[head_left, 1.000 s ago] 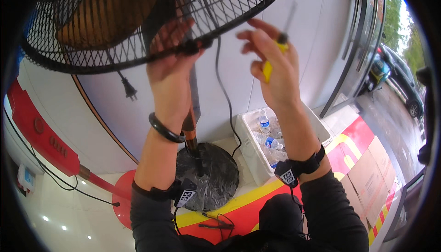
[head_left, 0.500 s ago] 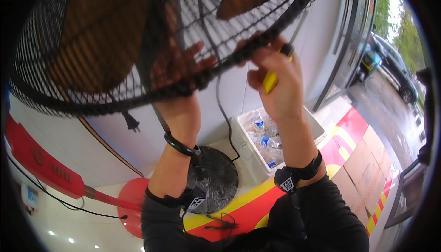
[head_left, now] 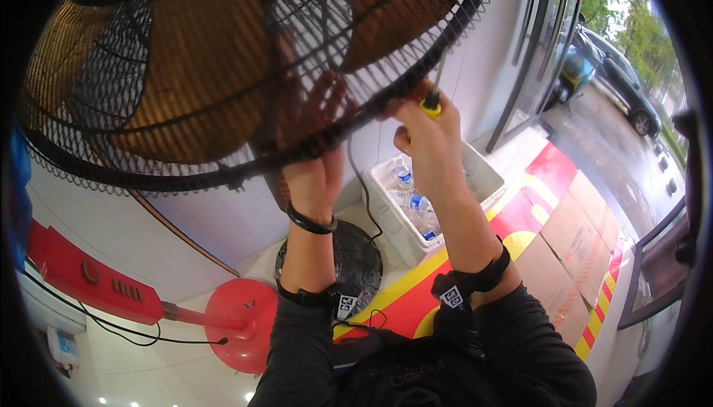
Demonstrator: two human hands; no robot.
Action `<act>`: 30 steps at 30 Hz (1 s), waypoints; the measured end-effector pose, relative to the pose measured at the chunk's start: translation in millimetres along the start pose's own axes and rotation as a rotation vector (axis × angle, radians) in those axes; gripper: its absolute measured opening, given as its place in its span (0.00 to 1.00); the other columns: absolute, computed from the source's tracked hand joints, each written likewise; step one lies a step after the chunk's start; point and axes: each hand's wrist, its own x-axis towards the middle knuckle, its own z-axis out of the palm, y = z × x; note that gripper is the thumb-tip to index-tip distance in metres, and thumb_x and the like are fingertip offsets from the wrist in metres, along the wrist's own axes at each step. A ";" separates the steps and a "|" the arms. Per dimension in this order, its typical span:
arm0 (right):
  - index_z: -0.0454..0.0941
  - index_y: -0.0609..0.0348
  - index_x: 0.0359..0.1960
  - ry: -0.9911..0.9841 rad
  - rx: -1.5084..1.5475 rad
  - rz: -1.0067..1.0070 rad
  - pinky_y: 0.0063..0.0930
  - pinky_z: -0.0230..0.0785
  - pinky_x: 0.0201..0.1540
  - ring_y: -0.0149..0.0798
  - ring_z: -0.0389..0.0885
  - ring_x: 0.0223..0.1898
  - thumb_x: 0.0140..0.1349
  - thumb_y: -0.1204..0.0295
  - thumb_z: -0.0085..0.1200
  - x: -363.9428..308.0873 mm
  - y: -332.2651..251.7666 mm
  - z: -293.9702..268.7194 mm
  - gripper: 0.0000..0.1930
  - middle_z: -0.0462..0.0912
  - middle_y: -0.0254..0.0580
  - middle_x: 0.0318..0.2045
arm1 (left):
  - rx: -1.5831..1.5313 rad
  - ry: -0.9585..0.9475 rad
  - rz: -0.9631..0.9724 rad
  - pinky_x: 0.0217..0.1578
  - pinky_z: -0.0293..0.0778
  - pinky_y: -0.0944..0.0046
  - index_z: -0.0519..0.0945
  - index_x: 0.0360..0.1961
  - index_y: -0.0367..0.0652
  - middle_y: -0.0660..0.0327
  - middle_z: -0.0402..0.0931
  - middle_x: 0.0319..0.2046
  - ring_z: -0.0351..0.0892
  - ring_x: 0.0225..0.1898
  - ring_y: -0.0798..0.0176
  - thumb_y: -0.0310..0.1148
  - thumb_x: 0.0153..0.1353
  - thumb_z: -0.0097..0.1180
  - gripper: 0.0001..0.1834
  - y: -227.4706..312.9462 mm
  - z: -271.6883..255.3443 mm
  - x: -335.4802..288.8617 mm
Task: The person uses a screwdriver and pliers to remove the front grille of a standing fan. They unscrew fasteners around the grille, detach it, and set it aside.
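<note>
Overhead hangs a fan with a black wire cage [head_left: 245, 169] and brown translucent blades [head_left: 197, 73]. My left hand [head_left: 316, 114] is behind the cage near its lower edge, partly screened by the wires; its fingers look spread, with nothing visible in them. At the right part of the cage rim, my right hand [head_left: 427, 139] is closed around a screwdriver [head_left: 431, 105] with a yellow and black handle, its thin shaft pointing upward. The fingertips of that hand are at the rim and partly hidden by it.
Below stand a round black base [head_left: 356, 251] and a white crate [head_left: 390, 217] with plastic bottles [head_left: 403, 174]. At left, a red post [head_left: 111, 277] joins a round red base [head_left: 238, 303]. Flattened cardboard [head_left: 553, 269] lies at right, near a glass door [head_left: 531, 58].
The view has shifted, showing more of the fan blades. My right hand has turned, and the screwdriver's yellow collar now faces up by the thumb. My left hand stays behind the cage.
</note>
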 end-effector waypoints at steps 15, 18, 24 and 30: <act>0.72 0.62 0.35 0.073 0.130 -0.019 0.16 0.56 0.21 0.24 0.71 0.24 0.57 0.80 0.49 -4.1 10.0 13.0 0.05 0.77 0.37 0.29 | -0.184 0.038 -0.231 0.69 0.48 0.39 0.63 0.63 0.39 0.51 0.60 0.65 0.56 0.68 0.48 0.49 0.68 0.40 0.30 15.2 27.1 14.7; 0.72 0.62 0.36 0.102 0.131 -0.054 0.16 0.56 0.21 0.24 0.69 0.23 0.57 0.80 0.49 -7.4 7.8 11.1 0.05 0.77 0.36 0.28 | -0.116 0.090 -0.190 0.70 0.43 0.41 0.59 0.67 0.45 0.55 0.56 0.68 0.51 0.71 0.52 0.53 0.67 0.37 0.33 16.0 23.3 15.5; 0.69 0.58 0.30 0.172 0.009 -0.024 0.18 0.50 0.18 0.23 0.63 0.19 0.54 0.83 0.53 -6.3 0.5 14.5 0.07 0.74 0.33 0.24 | -0.139 0.005 -0.240 0.70 0.42 0.46 0.54 0.72 0.57 0.63 0.52 0.72 0.48 0.73 0.60 0.54 0.70 0.28 0.32 16.7 6.5 14.0; 0.73 0.66 0.43 0.047 0.081 0.009 0.16 0.52 0.19 0.24 0.74 0.27 0.57 0.83 0.48 -4.8 -11.3 10.6 0.11 0.79 0.38 0.30 | -0.455 -0.287 -0.152 0.67 0.50 0.46 0.56 0.71 0.52 0.61 0.57 0.70 0.54 0.70 0.59 0.54 0.67 0.33 0.33 15.0 4.4 21.9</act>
